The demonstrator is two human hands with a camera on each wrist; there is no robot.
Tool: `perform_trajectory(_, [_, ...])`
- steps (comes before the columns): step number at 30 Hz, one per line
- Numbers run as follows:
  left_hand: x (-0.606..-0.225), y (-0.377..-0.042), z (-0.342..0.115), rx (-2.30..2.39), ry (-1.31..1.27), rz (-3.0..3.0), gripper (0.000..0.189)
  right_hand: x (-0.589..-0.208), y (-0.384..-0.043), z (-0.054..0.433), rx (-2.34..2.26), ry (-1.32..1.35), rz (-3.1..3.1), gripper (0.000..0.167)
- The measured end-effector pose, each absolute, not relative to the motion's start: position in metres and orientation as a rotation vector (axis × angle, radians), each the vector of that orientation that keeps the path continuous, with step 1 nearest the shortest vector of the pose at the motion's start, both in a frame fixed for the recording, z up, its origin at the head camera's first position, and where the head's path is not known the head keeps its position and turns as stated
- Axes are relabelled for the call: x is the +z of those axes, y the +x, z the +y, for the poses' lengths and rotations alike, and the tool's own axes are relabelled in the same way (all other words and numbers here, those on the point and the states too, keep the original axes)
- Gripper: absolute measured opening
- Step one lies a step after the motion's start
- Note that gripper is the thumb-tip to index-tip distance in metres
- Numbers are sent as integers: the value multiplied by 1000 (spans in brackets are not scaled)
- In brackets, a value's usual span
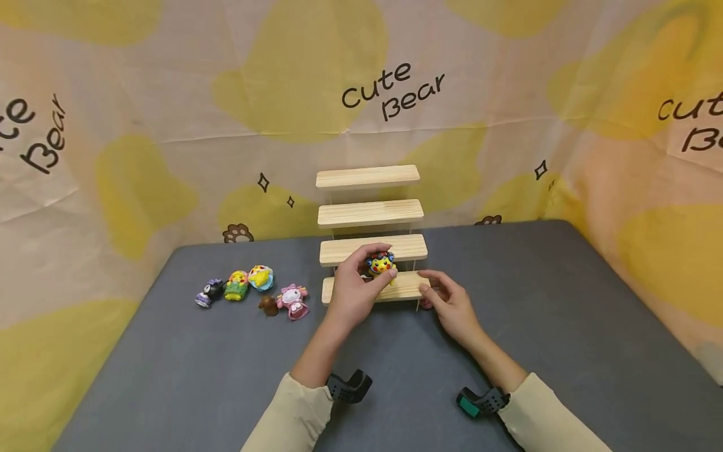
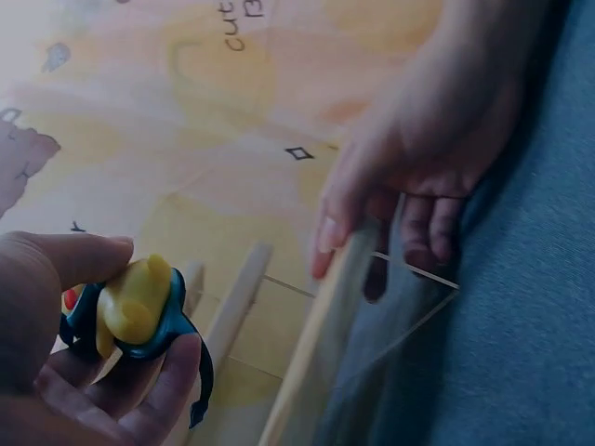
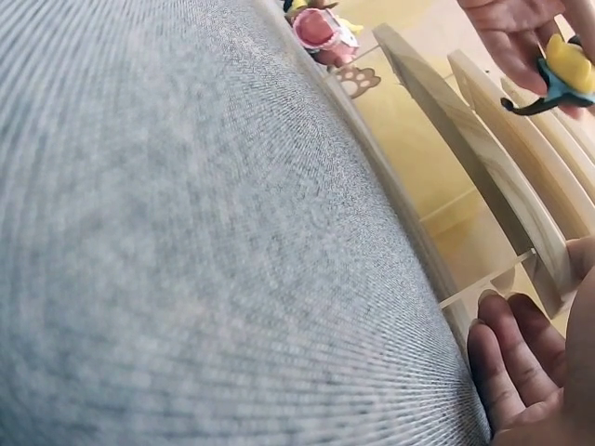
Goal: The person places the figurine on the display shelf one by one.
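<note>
My left hand pinches a small yellow figurine with red cheeks and a dark blue hood, above the lowest board of a tiered wooden display shelf. In the left wrist view, the figurine shows its yellow underside and a thin dark tail between thumb and fingers. At the shelf's lower right end, my right hand grips the end of the bottom board, its thumb on the near edge. The right wrist view shows fingers beside the shelf's clear support.
Left of the shelf lie several figurines: a black and purple one, a green one, a blue and yellow one and a pink one. A small brown piece lies beside the pink one. The grey table meets a patterned cloth backdrop.
</note>
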State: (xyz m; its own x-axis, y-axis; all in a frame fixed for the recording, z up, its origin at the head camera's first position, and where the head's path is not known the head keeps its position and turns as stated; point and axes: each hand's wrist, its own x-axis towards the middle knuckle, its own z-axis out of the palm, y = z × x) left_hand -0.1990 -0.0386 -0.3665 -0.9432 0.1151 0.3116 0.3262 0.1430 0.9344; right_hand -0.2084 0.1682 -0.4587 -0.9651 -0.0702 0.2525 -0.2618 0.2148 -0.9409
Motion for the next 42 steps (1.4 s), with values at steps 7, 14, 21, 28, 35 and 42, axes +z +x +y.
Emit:
perform_trajectory(7, [-381,-201,-29,-1928,-454,-2229,41,-460,-207,168,1859,317,-2318,32])
perform_trajectory(14, [-394,-203,-23,-1957,-414,-2181,39,-458,-207,168,1853,348,-2319,33])
perform_trajectory(21, [-406,-206,-17,-1977,-461,-2141,39,-457,-208,168,1829,331,-2336,33])
perform_trajectory(28, [-420,-205,-12,-1603,-619,-2223,38,-459,-208,167,1811,337,-2343,31])
perform_trajectory(35, [-429,-205,-15,-1306,-789,-2268,41,-460,-207,167,1804,345,-2359,32])
perform_trajectory(42, [-421,-207,-24,-1141,-943,-2365,41,-458,-206,168,1793,332,-2363,32])
